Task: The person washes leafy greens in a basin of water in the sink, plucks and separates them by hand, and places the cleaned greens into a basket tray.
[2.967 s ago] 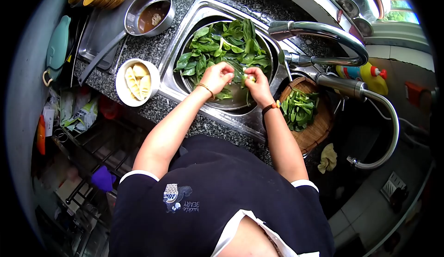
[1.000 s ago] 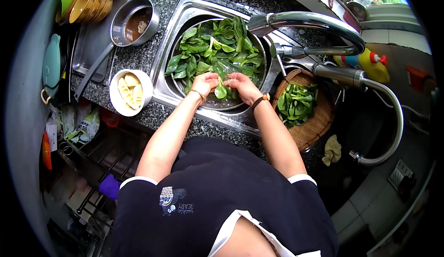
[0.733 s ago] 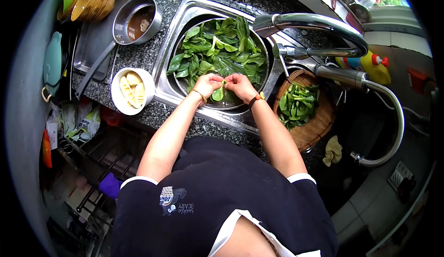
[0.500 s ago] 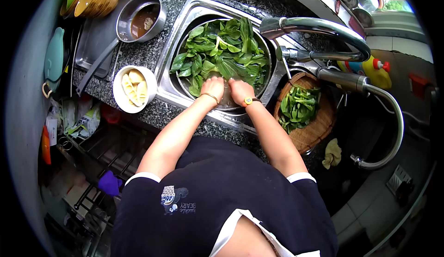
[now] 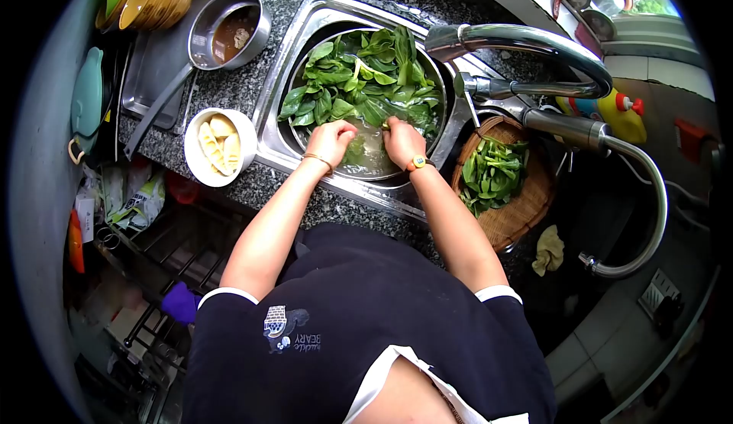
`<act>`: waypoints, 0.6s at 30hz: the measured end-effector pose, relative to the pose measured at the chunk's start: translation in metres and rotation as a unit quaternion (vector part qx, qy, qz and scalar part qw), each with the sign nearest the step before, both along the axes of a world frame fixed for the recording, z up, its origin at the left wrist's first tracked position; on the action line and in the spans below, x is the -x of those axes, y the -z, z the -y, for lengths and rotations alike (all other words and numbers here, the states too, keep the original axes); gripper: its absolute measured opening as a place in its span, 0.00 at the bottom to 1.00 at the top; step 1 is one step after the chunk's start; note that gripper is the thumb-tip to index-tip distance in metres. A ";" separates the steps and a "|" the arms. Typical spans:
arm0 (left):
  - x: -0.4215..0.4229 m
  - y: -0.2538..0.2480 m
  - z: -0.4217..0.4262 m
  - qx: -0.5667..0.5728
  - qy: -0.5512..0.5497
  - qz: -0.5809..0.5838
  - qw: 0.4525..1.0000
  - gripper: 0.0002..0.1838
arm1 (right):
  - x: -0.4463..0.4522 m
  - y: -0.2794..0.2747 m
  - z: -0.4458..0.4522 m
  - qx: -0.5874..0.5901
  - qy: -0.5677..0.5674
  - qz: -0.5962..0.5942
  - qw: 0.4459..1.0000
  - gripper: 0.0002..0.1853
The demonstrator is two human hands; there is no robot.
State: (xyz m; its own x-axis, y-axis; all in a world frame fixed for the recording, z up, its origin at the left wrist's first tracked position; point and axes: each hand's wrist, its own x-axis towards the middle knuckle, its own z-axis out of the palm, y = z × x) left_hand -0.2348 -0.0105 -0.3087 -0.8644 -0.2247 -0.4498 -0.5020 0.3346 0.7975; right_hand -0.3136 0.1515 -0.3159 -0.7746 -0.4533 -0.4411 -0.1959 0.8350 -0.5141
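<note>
Leafy greens [image 5: 366, 73], resembling bok choy, float in a big round metal basin [image 5: 294, 138] of water set in the steel sink [image 5: 267, 107]. Over the near side of the water, my left hand [image 5: 330, 141] has its fingers curled closed; whatever they hold, if anything, is hidden. My right hand [image 5: 403, 143] is a short way to the right, thumb and fingers pinched on a small green piece of the greens at the edge of the pile. Murky water shows between both hands.
Right of the sink, a woven basket [image 5: 511, 222] holds more greens. A chrome faucet [image 5: 534, 38] arches over the sink's right side. On the left counter are a white bowl of pale yellow pieces [image 5: 217, 145] and a saucepan [image 5: 256, 42] with brown liquid.
My hands have come up out of the water and moved apart, the left one shifting leftward. The right fingers now pinch a bit of green.
</note>
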 end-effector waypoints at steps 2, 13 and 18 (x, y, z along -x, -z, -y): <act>-0.002 -0.008 0.011 0.213 0.137 -0.062 0.965 0.08 | 0.000 -0.006 0.001 0.000 -0.063 0.046 0.997 0.14; -0.007 -0.019 -0.016 0.305 0.200 0.112 0.925 0.11 | -0.014 0.006 -0.005 0.169 0.117 0.182 0.962 0.12; 0.008 0.002 -0.022 0.262 0.174 0.168 0.934 0.17 | -0.019 0.037 0.007 0.210 0.105 0.170 0.957 0.12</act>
